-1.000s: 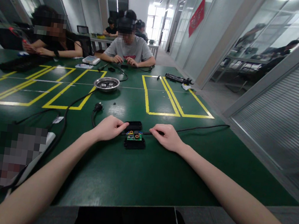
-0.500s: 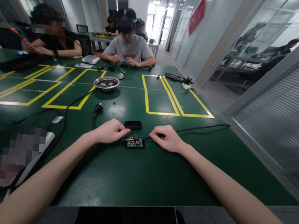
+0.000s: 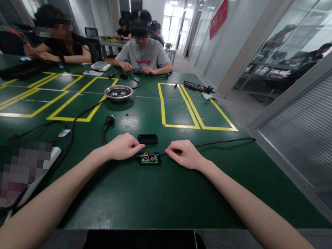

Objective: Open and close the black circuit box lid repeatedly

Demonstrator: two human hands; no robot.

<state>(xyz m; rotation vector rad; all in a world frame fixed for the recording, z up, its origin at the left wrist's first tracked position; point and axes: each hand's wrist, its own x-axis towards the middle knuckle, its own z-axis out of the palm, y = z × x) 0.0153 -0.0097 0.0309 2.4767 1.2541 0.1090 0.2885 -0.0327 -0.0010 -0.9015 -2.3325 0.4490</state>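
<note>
A small green circuit board (image 3: 150, 160) with copper coils sits in an open black plastic case on the table, between my hands. My left hand (image 3: 122, 146) is closed on the black cable at the case's left end; the cable's plug (image 3: 110, 120) lies behind that wrist. On the other side, my right hand (image 3: 185, 153) pinches the black cable (image 3: 226, 141) that leaves the case's right end and trails off to the right. Just behind the board lies a black case cover (image 3: 147, 139), its hollow side up.
A metal bowl (image 3: 118, 93) holding small metal parts stands further back on the green table (image 3: 155, 205). Yellow tape marks out rectangles. A black folded tripod-like object (image 3: 198, 87) lies at the far edge. Two people sit across the table. A blurred-out object with cables (image 3: 12, 173) is at left.
The case with the circuit board has shifted very slightly between my hands. Both hands keep nearly the same place and hold.
</note>
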